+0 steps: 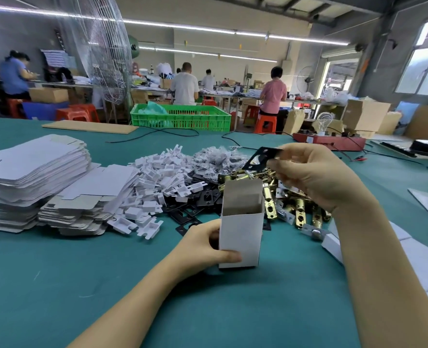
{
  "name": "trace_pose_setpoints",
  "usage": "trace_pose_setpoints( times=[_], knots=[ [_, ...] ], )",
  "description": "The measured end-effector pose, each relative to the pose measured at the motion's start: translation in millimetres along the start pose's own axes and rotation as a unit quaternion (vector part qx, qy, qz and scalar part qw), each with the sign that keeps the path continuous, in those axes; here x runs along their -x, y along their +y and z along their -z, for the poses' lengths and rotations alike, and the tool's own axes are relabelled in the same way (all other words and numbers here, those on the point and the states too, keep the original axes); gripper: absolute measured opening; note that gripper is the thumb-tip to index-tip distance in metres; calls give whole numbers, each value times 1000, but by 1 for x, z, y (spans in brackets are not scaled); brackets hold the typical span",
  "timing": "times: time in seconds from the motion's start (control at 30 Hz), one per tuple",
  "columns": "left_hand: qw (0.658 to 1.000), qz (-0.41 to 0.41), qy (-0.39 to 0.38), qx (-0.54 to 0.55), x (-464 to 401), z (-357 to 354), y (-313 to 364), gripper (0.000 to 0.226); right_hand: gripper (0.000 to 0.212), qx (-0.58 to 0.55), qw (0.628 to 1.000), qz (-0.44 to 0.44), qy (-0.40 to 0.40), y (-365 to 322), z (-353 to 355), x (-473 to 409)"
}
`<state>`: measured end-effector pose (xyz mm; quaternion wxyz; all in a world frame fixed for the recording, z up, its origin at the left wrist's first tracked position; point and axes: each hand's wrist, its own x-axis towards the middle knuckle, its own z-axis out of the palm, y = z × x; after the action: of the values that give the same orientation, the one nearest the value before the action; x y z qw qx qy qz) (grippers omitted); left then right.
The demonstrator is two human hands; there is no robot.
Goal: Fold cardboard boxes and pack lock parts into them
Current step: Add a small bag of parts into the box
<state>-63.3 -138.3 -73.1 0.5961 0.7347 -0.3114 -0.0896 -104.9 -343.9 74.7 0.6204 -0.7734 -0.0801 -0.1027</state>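
Observation:
A small white cardboard box [241, 234] stands upright on the green table, its top open. My left hand [205, 249] grips its lower left side. Above and to the right of the box, my right hand [315, 177] pinches a black lock plate [258, 158] in the air. Behind the box lie heaps of brass latch bolts [298, 212], black plates [192, 209], white plastic inserts [157, 182] and small bagged parts [215, 159].
Stacks of flat white box blanks [34, 177] sit at the left. Folded white boxes [413, 254] lie at the right, under my forearm. A green crate [182, 116], a red tester with a bulb [328, 139] and black cables stand further back. Other people work at far benches.

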Motion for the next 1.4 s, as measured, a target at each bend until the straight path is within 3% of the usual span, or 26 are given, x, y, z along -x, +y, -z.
trace_pose_setpoints(
  times=[0.1, 0.27, 0.47, 0.83, 1.2, 1.3, 1.4],
  knots=[
    [1000, -2, 0, -5, 1, 0, -1, 50, 8, 187, 979, 62, -56, -14, -5, 6],
    [1000, -10, 8, -26, 1, 0, -4, 47, 7, 439, 885, 93, -122, -23, -15, 9],
    [997, -22, 22, -74, 2, -2, -6, 45, 7, 515, 838, 81, -164, -22, -30, 11],
    [994, -25, 28, -102, 2, -2, -3, 46, 17, 519, 811, 26, -269, -6, -40, 6],
    [997, -11, 18, -70, 1, -1, -6, 52, 15, 413, 893, 16, -179, -15, 4, 9],
    [999, 6, 6, -54, 0, 0, -7, 53, 10, 351, 930, 26, -102, -9, 16, 7],
    [999, 28, -18, -40, -1, 1, -5, 48, 7, 339, 940, 26, -4, 2, 27, 1]
  ],
)
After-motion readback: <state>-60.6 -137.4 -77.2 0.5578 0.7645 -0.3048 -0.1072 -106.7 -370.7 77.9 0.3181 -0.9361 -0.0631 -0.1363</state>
